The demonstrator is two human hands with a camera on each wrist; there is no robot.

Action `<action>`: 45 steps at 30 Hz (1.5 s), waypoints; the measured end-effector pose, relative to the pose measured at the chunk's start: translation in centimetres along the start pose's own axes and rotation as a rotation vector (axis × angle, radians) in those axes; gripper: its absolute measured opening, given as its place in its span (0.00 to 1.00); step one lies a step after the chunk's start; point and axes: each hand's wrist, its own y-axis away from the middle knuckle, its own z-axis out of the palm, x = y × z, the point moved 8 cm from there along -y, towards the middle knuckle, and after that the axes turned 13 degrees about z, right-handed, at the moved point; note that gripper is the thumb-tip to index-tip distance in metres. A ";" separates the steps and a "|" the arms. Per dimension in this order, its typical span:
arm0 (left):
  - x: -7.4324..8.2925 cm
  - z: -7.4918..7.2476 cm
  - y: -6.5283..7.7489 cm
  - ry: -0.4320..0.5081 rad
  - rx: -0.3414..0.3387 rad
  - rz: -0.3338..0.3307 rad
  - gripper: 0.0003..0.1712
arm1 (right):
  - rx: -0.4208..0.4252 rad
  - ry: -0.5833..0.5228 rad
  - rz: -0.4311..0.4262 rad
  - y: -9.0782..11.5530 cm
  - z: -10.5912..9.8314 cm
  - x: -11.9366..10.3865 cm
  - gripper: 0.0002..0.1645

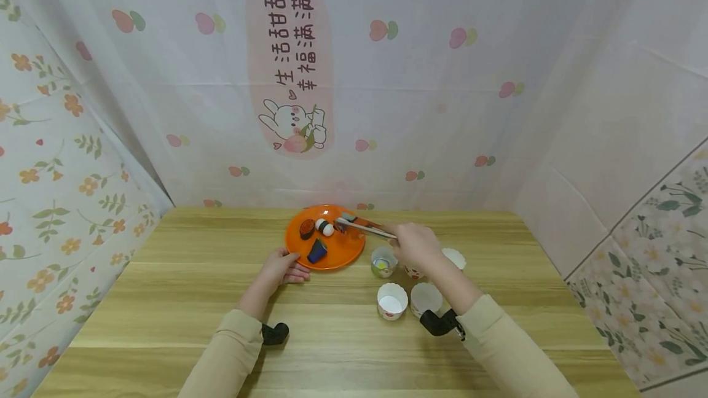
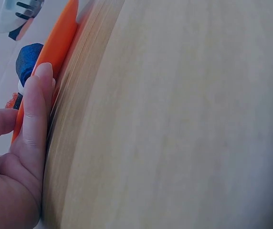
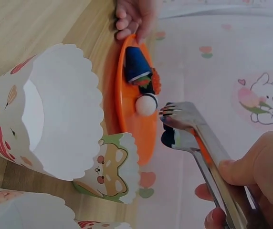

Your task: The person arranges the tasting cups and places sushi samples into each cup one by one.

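An orange plate (image 1: 342,255) lies near the back of the table. My left hand (image 1: 280,268) holds its near left rim, thumb on top and fingers below. On the plate are toy sushi pieces: one topped with orange roe (image 1: 306,228), a white one with a black band (image 1: 324,227), and a blue cone-shaped hand roll (image 1: 318,250). Metal tongs (image 3: 208,162) are gripped in my right hand (image 1: 416,244), their ends above the plate's right side. Between the tong ends sits a small dark piece (image 3: 168,137), partly hidden, its kind unclear.
Several scalloped paper cups stand to the plate's right, under and near my right forearm. A green-rimmed cup (image 1: 383,261) has something yellow-green inside; a white cup (image 1: 392,301) is nearer. A patterned curtain (image 1: 387,109) hangs behind the table.
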 end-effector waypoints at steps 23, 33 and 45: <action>0.2 0.1 0.2 0.012 -0.006 0.006 0.11 | 0.080 -0.066 -0.048 2.8 -2.9 1.5 0.25; -0.1 0.0 0.0 0.010 -0.011 0.009 0.13 | 0.131 -0.080 -0.084 4.4 -3.8 2.4 0.28; -0.6 -0.2 -0.4 0.020 -0.006 0.002 0.11 | 0.140 -0.129 -0.071 6.6 -4.5 4.4 0.28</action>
